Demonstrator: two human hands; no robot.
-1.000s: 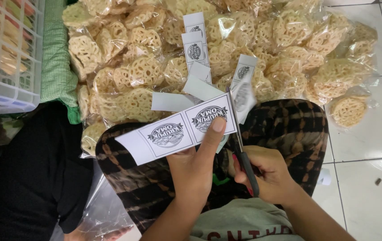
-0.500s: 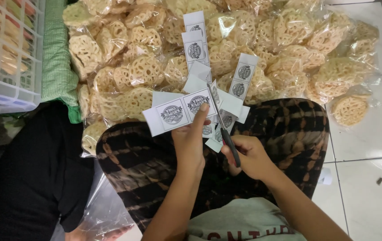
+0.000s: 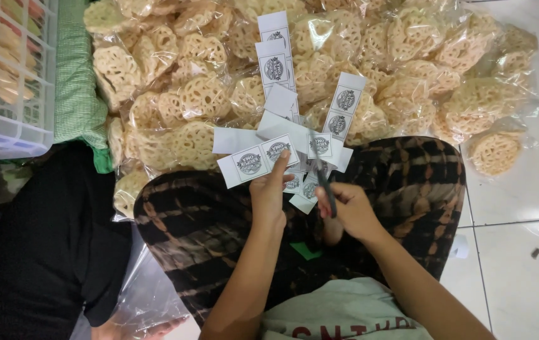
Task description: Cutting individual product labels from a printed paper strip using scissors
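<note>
My left hand (image 3: 270, 196) pinches a white paper strip (image 3: 255, 161) printed with round black emblems, held flat above my lap. My right hand (image 3: 348, 209) grips dark scissors (image 3: 325, 186), whose blades point up into the strip's right end. Several cut white labels (image 3: 307, 151) lie loose around the blades on my patterned trousers and on the cracker bags. One label (image 3: 346, 106) leans on the bags to the right, and two others (image 3: 275, 53) lie higher up.
A heap of clear bags of lattice-shaped yellow crackers (image 3: 320, 69) fills the floor ahead. A white plastic crate (image 3: 6, 82) and green cloth (image 3: 75, 94) stand at the left. Another person in black (image 3: 49, 252) sits at lower left. White floor tiles (image 3: 521, 220) at right.
The strip and my left hand have dropped lower and left in the view. The scissors have worked on toward the strip's right end, and more cut labels lie around them.
</note>
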